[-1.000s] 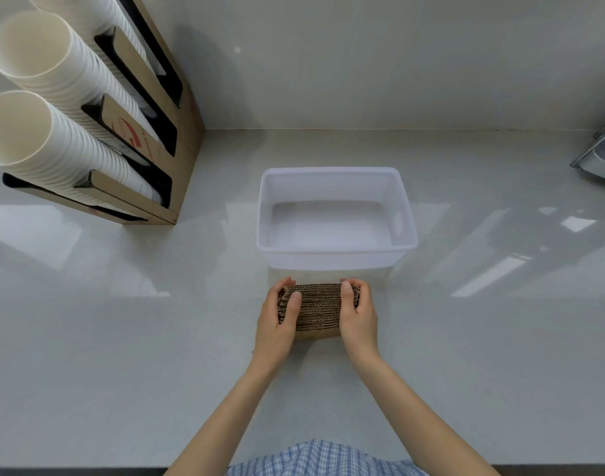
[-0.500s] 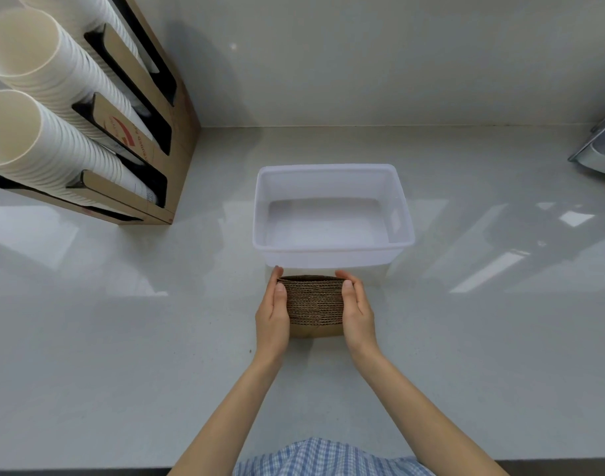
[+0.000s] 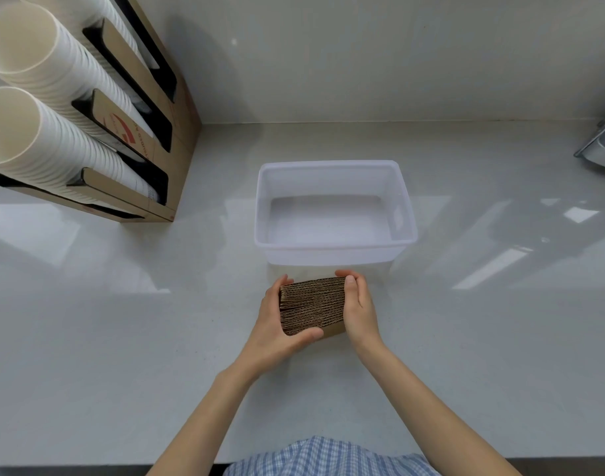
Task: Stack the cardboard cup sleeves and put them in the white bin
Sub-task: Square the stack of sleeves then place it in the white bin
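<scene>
A stack of brown corrugated cardboard cup sleeves [image 3: 311, 305] is held between both hands just in front of the white bin [image 3: 332, 250]. My left hand [image 3: 273, 324] grips the stack's left side, its thumb curled under the near edge. My right hand [image 3: 359, 307] presses against the right side, fingers over the far corner. The stack's edges look nearly flush, and whether it touches the counter is hidden by the hands. The bin holds nothing and stands at the centre of the counter.
A cardboard dispenser rack [image 3: 139, 132] with long stacks of white paper cups [image 3: 47, 97] leans at the back left. A metal appliance edge [image 3: 603, 142] shows at the far right. The glossy white counter [image 3: 122, 338] meets the wall behind the bin.
The stack has been turned and squared between the hands. My left thumb has slid under its near edge and the hands have shifted slightly.
</scene>
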Demonstrator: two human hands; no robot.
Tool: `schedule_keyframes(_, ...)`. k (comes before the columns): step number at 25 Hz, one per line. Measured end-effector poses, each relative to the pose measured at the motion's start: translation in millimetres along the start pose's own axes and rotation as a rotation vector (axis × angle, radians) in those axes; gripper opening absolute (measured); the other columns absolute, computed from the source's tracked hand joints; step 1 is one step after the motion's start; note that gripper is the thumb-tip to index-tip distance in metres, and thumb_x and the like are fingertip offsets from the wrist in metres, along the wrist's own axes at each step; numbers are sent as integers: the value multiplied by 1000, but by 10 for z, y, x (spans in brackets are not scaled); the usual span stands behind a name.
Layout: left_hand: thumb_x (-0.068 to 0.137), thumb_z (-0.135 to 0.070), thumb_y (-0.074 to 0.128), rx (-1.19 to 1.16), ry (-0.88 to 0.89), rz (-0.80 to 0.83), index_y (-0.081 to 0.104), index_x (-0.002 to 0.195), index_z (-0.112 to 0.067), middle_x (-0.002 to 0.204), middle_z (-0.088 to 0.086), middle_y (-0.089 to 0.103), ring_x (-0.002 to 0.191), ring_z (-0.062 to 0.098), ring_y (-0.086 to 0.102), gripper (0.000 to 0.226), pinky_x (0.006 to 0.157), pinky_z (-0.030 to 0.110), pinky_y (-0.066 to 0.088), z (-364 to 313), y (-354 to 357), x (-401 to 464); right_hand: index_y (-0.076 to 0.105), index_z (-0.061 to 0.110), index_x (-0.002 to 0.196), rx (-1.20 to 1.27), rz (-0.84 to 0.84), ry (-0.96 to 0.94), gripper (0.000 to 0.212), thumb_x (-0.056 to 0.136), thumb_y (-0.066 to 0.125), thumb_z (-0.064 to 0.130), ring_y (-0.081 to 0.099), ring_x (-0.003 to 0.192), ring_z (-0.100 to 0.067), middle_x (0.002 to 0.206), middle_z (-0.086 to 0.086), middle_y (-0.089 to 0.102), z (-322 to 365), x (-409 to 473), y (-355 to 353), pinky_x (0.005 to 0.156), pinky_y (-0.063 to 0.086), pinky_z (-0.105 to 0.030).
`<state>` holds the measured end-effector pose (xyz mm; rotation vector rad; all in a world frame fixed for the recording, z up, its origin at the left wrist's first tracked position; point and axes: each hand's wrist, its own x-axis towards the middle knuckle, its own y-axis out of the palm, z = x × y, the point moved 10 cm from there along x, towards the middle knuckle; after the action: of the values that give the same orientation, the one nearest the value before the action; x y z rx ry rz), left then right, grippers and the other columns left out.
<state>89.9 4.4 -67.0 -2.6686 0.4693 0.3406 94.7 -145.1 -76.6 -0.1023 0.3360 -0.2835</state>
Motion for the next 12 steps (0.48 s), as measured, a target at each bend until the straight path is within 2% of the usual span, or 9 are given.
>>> schedule_keyframes(2,44,-57,71,115,13,46,16,136,-27,136,-4,34,124,10,38,112,106,29,36,21,-19,20,49,7,115,-24,0,0,34,98,26,25,51,97,-17,104,-5,55,9,9,6,74,39,-15)
schedule_keyframes(4,42,-55,73,187,40,74,20,132,-26,131,0,39,121,13,42,108,105,32,38,-15,-26,41,49,8,107,-33,-2,-2,29,98,27,24,51,91,-17,98,-5,54,21,9,0,72,39,-16)
schedule_keyframes(8,47,-47,68,243,109,47,26,123,-25,115,-1,44,110,16,48,90,95,29,43,-118,-54,68,46,14,99,-70,8,0,22,98,27,25,50,87,-16,87,1,52,33,21,-1,70,39,-23)
schedule_keyframes(12,53,-38,72,299,135,11,26,132,-18,114,-2,47,108,15,49,93,95,29,42,-153,-88,76,46,14,97,-108,43,-11,22,98,27,26,50,87,-17,85,3,51,42,19,13,77,36,-27)
